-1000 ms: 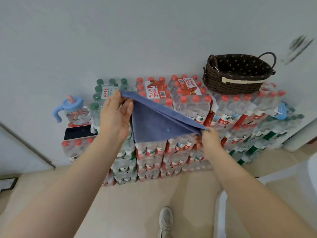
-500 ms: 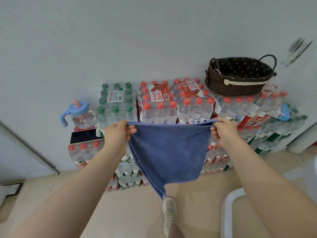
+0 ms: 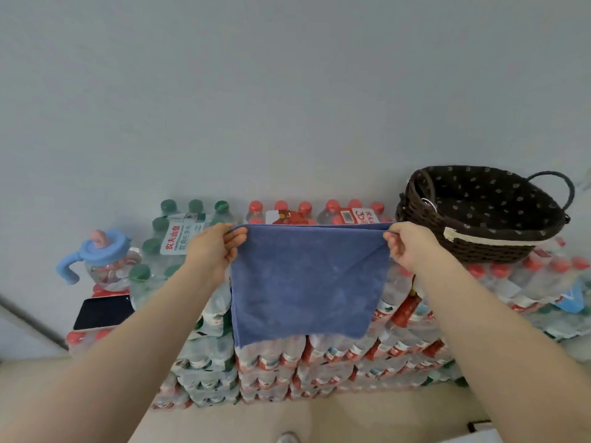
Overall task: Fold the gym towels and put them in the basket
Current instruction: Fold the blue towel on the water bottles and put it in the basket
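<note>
Towel (image 3: pixel 307 282) held taut (both hands).

Blue towel (image 3: pixel 307 279) hides middle bottle packs (image 3: pixel 319 356) behind it. Shoe (image 3: pixel 287 438) below towel cut off by bottom edge. Basket (image 3: pixel 473 247) floor not visible; contents indeterminate.

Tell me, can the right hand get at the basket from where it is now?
Probably yes. The basket stands just right of the right hand, its open top unobstructed. But that hand pinches a corner of the blue towel, so the towel would come along.
</note>
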